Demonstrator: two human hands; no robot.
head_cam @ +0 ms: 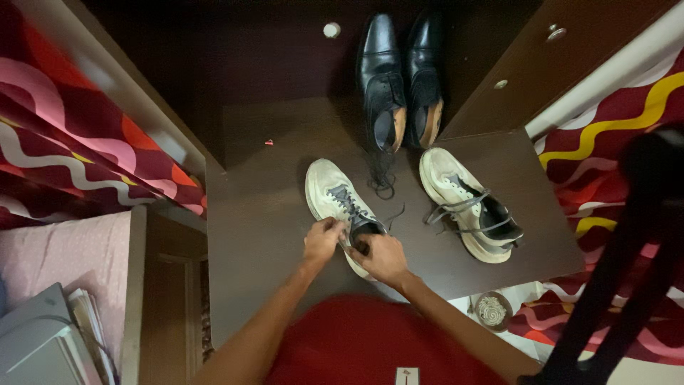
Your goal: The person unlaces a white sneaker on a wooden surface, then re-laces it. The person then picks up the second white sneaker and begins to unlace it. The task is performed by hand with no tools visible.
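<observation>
Both hands grip grey laces of my near white sneaker (338, 203): left hand (322, 241), right hand (381, 258). Sneaker on dark table (271, 214); second sneaker (467, 203) at 3 o'clock, black dress shoes (400, 78) at 12.

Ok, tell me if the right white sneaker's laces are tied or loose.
Loose. The right white sneaker has grey laces lying in slack loops across its top, no knot showing, and no hand on it.

- A dark brown wooden surface (271, 214) fills the middle, dimly lit and darker toward the back.
- Wooden panels with small round knobs (331, 30) stand behind.
- Red fabric with wavy pink, white and yellow stripes (64, 135) hangs on both sides.
- Stacked papers (85, 321) lie lower left.
</observation>
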